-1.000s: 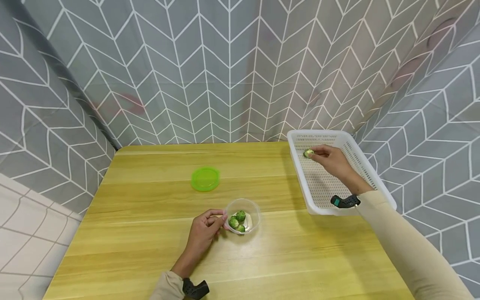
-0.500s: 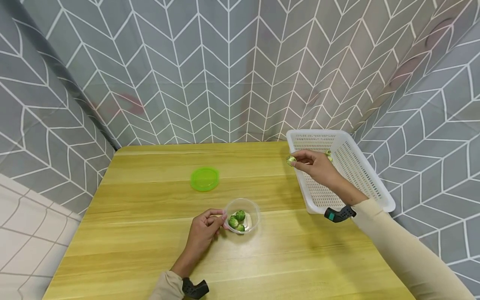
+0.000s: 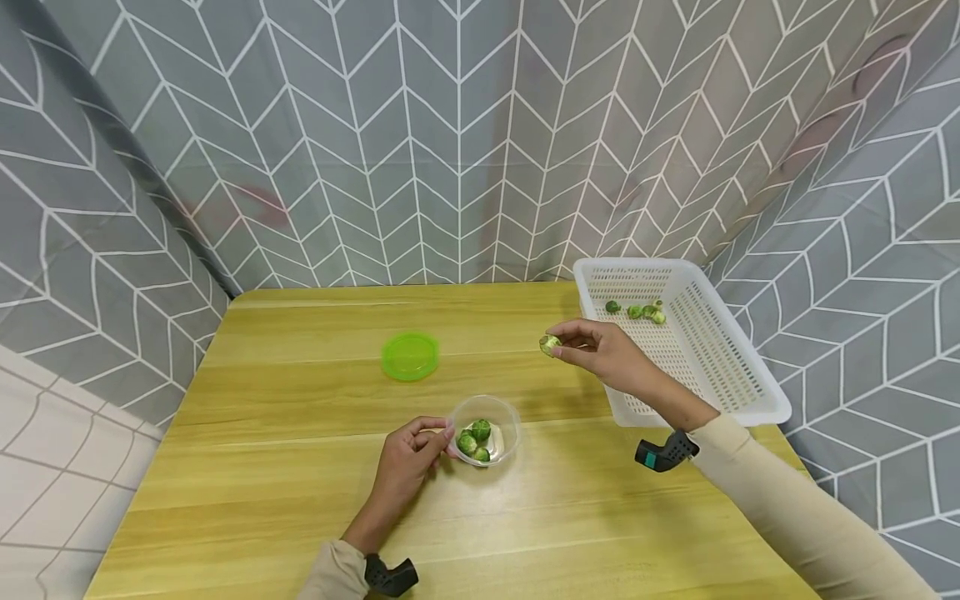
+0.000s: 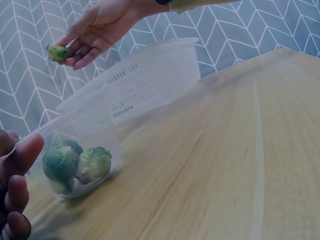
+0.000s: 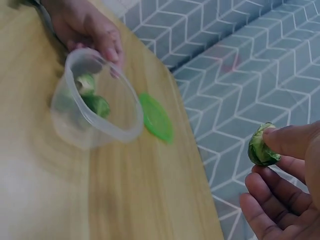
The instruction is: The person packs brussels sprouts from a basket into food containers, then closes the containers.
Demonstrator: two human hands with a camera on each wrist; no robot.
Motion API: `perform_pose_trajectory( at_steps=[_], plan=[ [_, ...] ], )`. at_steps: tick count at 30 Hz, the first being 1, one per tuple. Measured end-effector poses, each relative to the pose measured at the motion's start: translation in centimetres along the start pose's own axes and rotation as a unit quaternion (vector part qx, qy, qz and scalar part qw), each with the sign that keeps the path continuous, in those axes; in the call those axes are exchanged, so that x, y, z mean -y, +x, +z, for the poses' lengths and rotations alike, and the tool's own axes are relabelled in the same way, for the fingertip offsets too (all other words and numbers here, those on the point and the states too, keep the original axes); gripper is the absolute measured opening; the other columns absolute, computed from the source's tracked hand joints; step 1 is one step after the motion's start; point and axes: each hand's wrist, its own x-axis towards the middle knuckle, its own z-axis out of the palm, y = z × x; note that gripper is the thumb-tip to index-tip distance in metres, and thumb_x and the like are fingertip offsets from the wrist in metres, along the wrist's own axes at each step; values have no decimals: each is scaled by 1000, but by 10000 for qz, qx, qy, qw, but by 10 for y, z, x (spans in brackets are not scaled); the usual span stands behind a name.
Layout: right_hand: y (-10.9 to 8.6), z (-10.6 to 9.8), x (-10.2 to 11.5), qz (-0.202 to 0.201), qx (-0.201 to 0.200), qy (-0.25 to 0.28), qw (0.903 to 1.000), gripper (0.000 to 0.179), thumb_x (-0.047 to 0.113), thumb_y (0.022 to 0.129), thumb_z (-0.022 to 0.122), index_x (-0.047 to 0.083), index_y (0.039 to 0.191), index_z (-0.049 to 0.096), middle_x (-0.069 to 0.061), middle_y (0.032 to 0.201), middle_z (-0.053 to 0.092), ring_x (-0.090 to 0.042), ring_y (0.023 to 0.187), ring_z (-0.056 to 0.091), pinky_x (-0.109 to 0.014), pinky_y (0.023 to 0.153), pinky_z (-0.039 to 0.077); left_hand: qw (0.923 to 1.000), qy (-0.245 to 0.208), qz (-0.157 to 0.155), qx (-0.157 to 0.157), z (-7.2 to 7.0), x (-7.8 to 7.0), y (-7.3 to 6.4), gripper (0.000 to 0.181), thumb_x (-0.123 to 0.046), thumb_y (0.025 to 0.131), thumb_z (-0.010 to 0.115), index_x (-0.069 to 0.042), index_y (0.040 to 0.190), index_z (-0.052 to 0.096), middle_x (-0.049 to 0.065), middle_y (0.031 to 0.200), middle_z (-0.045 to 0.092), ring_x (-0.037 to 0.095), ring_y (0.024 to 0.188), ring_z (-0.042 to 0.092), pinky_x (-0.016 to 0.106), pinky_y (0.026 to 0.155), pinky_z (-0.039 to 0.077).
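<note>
My left hand (image 3: 408, 460) pinches the rim of a clear plastic container (image 3: 512, 423) that stands on the table. Several Brussels sprouts (image 4: 61, 163) lie at the bottom of it. Between thumb and fingertips, my right hand (image 3: 603, 354) holds another Brussels sprout (image 3: 549, 344), raised above the table between the white basket (image 3: 708, 350) and the container. The right wrist view shows this sprout's pale cut side under the thumb. More Brussels sprouts (image 3: 647, 313) lie in the basket, toward its far end.
A green round lid (image 3: 410, 357) lies flat on the wooden table (image 3: 262, 400), behind the container. The perforated basket stands at the table's right side, with the right forearm reaching across its near part. A patterned grey curtain (image 3: 420, 150) hangs along the back and sides.
My right hand has moved left and nearer, out of the basket and over the table, carrying the sprout. The basket's other sprouts have come into view. My left hand stays on the container.
</note>
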Motion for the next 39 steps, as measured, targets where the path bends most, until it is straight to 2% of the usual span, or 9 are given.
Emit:
perform_pose_trajectory(
  at_steps=[8, 15, 20, 27, 33, 39],
  plan=[
    [-5, 27, 8, 15, 248, 81, 9997, 32, 28, 95, 72, 15, 124, 69, -5, 110, 70, -24, 101, 66, -31, 83, 56, 10000, -26, -89, -17, 0, -1, 0, 32, -34, 92, 75, -9, 112, 72, 8, 73, 73, 13, 54, 52, 22, 48, 41],
    [-7, 48, 11, -166, 551, 99, 9983, 27, 22, 96, 72, 12, 121, 70, -5, 110, 71, -23, 101, 66, -36, 87, 56, 9999, -65, -89, 0, 0, -3, 0, 33, -35, 92, 75, -9, 111, 72, 9, 74, 74, 13, 55, 52, 22, 49, 41],
    [-6, 58, 13, -364, 654, 51, 9972, 26, 20, 96, 72, 11, 120, 71, -4, 112, 70, -22, 101, 65, -40, 90, 54, 10000, -36, -76, 23, -1, -3, -1, 32, -36, 92, 75, -11, 111, 72, 9, 74, 74, 14, 55, 52, 23, 49, 41],
    [-6, 72, 12, -596, 1080, -89, 9923, 27, 19, 96, 72, 11, 121, 70, -2, 110, 71, -20, 101, 67, -41, 92, 54, 10000, -28, -44, 13, -1, -2, 0, 33, -35, 92, 75, -9, 112, 72, 9, 74, 73, 13, 55, 53, 23, 49, 42],
    [-7, 84, 8, -717, 1331, -168, 9884, 29, 19, 95, 72, 8, 122, 69, -1, 106, 72, -19, 99, 67, -38, 91, 54, 10000, -59, 6, 24, 0, -2, 0, 30, -32, 93, 74, -8, 112, 71, 8, 74, 74, 14, 54, 53, 24, 48, 43],
    [-5, 93, 7, -842, 1527, -390, 9839, 26, 18, 94, 74, 12, 119, 70, 2, 107, 72, -17, 99, 69, -38, 91, 55, 10000, -50, -24, 42, 0, -1, 0, 30, -33, 93, 74, -10, 111, 71, 9, 74, 74, 14, 54, 53, 24, 49, 43]
  ],
)
